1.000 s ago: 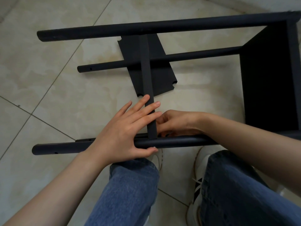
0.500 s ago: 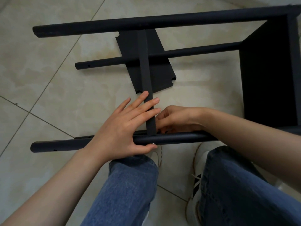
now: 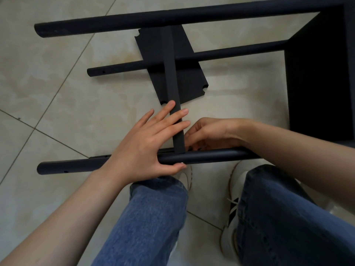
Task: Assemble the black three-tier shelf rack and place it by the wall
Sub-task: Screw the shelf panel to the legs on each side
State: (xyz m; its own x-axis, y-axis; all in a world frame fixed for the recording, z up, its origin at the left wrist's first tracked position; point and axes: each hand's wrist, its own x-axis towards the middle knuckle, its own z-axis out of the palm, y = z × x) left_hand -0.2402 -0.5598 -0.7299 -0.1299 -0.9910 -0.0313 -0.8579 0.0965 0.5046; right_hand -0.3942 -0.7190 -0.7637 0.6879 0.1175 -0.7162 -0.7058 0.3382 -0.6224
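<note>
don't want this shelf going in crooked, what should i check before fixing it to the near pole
1. The shelf edge touches the near pole: ok.
2. Its other end reaches the far pole: ok; whether it is seated, cannot tell.
3. The left hand steadies the shelf, straight fingers pressed on it: ok.
4. The right hand has a fastener ready: cannot tell, its curled fingers hide the joint.
5. The loose panel lies clear of the joint: ok.

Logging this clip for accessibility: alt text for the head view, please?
A person's left hand presses flat on a black shelf panel where it meets the near pole, while the right hand curls in at that joint. The half-built rack lies sideways on a tiled floor.
</note>
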